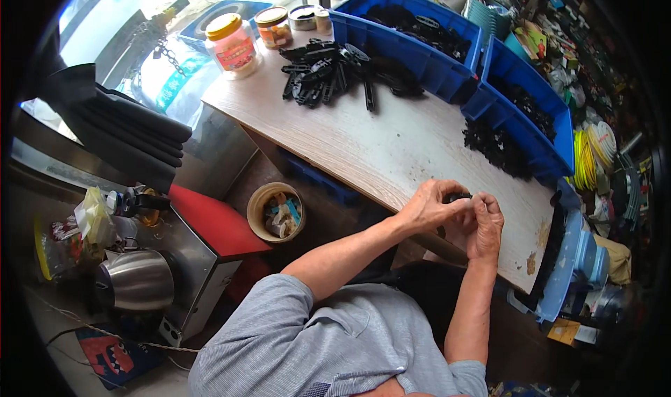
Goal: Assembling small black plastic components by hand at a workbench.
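My left hand and my right hand meet above the front edge of the light wooden table. Between them is a small black plastic part, mostly covered by my fingers. The left fingers curl around it, while the right thumb and fingers are pinched together at its right end. Its exact shape cannot be made out. Farther back on the table lies a pile of long black plastic pieces. A heap of small black parts lies nearer to my right hand.
Two blue bins, a large one and another, hold black parts along the far side. Jars stand at the back left corner. A waste bucket is on the floor. A metal kettle stands left, beside a red-topped cabinet.
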A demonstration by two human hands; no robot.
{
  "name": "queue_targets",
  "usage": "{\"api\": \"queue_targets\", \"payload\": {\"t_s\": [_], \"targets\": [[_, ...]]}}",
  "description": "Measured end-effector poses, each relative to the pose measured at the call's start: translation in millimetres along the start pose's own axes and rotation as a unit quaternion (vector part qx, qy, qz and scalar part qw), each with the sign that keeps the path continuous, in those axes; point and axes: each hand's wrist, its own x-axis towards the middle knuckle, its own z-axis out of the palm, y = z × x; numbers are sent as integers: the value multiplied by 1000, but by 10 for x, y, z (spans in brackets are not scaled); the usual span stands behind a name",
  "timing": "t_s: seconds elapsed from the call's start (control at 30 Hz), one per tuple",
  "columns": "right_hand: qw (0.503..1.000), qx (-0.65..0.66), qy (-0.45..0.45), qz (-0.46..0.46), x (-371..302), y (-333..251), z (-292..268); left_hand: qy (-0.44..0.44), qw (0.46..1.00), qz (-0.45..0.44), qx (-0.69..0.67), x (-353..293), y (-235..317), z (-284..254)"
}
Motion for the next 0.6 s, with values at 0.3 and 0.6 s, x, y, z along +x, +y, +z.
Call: {"api": "queue_targets", "payload": {"t_s": [0.3,0.6], "targets": [[999,13,53,4,-54,-130,214,48,999,-21,-6,59,-74,45],[987,-154,22,43,-62,-163,321,48,987,-49,-143,-47,-35,-15]]}}
